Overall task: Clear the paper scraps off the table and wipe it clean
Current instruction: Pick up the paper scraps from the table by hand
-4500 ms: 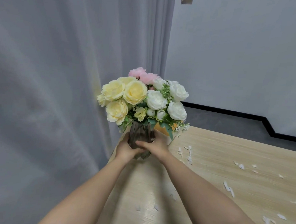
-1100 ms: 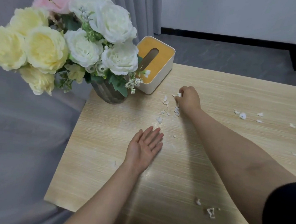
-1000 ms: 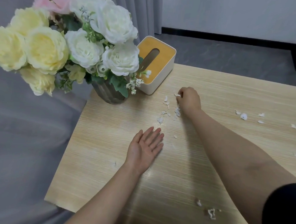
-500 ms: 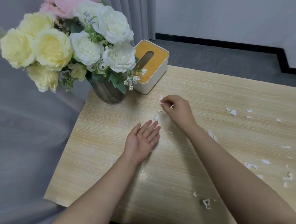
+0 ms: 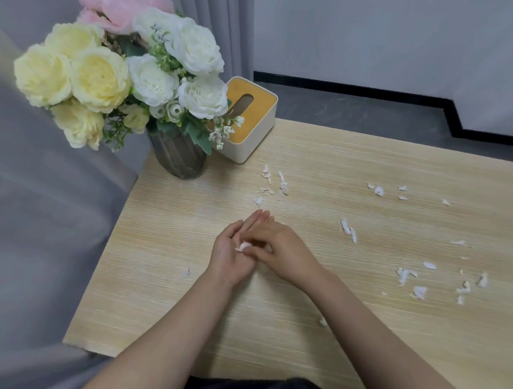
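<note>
White paper scraps lie scattered on the light wooden table (image 5: 158, 302). One cluster of scraps (image 5: 272, 184) sits just beyond my hands, another scrap pair (image 5: 348, 230) to the right, and several more scraps (image 5: 424, 279) at the far right. My left hand (image 5: 230, 253) lies palm up on the table with its fingers straight. My right hand (image 5: 279, 250) reaches over that palm and pinches a small white scrap (image 5: 243, 246) against it.
A dark ribbed vase (image 5: 177, 159) of yellow, white and pink flowers stands at the table's back left corner. A white tissue box (image 5: 247, 121) with a yellow top sits right behind it. Grey curtain hangs along the left edge. Single scraps (image 5: 186, 272) lie near the front.
My right hand has come back from the scrap cluster near the tissue box to my left palm, carrying a scrap. The left hand has stayed palm up. Earlier both hands held the vase.
</note>
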{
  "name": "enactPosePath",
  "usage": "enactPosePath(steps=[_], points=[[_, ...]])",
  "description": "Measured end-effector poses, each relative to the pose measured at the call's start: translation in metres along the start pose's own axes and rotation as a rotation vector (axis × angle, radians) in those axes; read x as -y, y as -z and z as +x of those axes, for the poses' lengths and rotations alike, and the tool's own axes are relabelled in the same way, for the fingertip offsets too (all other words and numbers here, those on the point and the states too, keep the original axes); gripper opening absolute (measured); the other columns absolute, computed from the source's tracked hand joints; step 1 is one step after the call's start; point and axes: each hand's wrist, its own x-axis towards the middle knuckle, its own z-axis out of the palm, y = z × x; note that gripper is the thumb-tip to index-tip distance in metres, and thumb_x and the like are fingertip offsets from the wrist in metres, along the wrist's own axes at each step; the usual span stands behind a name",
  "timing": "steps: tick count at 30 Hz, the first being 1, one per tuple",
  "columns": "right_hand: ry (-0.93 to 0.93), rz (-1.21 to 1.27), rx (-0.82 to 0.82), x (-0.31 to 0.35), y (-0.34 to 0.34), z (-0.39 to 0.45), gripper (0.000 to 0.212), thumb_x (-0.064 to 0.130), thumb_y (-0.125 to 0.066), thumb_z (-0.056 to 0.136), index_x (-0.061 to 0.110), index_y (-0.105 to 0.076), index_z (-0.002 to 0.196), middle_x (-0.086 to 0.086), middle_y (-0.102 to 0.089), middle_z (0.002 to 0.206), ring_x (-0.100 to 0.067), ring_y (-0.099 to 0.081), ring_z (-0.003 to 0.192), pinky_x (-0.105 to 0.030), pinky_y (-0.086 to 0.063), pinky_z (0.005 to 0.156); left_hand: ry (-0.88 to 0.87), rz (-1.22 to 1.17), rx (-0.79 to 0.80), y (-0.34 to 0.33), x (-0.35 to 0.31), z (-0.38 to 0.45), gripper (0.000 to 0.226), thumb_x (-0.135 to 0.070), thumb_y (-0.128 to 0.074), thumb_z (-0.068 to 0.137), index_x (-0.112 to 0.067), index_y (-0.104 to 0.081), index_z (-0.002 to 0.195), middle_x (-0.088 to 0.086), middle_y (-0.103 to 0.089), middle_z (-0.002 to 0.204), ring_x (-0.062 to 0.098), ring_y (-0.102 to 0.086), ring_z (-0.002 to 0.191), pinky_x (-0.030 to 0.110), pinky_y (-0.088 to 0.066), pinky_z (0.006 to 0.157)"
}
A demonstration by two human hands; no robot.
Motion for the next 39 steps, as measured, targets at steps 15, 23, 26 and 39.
enactPosePath(steps=[15,23,26,39], points=[[-0.416,0.021,-0.284,-0.081,0.041,0.061,0.031,0.019,-0.067,0.085,0.016,-0.065,0.116,-0.003,-0.063,0.110,-0.010,-0.056,0.085,-0.022,-0.039,0.078,0.025,0.092,-0.057,0.011,-0.012,0.001,0.036,-0.018,-0.036,0.096,0.002,-0.060,0.113,0.016,-0.065,0.118,0.028,-0.059,0.113,0.037,-0.045,0.098],[-0.460,-0.139,-0.078,-0.110,0.032,0.104,0.066,0.020,-0.072,0.079,0.018,-0.042,0.138,-0.008,-0.042,0.133,-0.025,-0.046,0.118,-0.035,-0.042,0.090,0.039,0.075,-0.047,0.016,-0.016,0.002,0.039,-0.018,-0.034,0.096,0.004,-0.058,0.116,0.018,-0.063,0.121,0.029,-0.062,0.110,0.039,-0.044,0.100],[-0.456,-0.203,-0.044,-0.113,0.028,0.108,0.056,0.019,-0.070,0.080,0.017,-0.049,0.132,-0.008,-0.044,0.126,-0.027,-0.044,0.118,-0.035,-0.043,0.088,0.024,0.088,-0.049,0.015,-0.023,0.005,0.039,-0.019,-0.034,0.095,0.003,-0.058,0.116,0.017,-0.063,0.120,0.028,-0.065,0.104,0.040,-0.048,0.092],[-0.440,-0.136,-0.236,-0.108,0.008,0.087,0.016,0.008,-0.051,0.090,0.006,-0.066,0.097,-0.009,-0.057,0.100,-0.024,-0.055,0.093,-0.025,-0.032,0.071,0.043,0.088,-0.088,0.024,-0.018,0.004,0.038,-0.019,-0.034,0.097,0.004,-0.059,0.114,0.019,-0.063,0.121,0.030,-0.058,0.114,0.038,-0.040,0.103]])
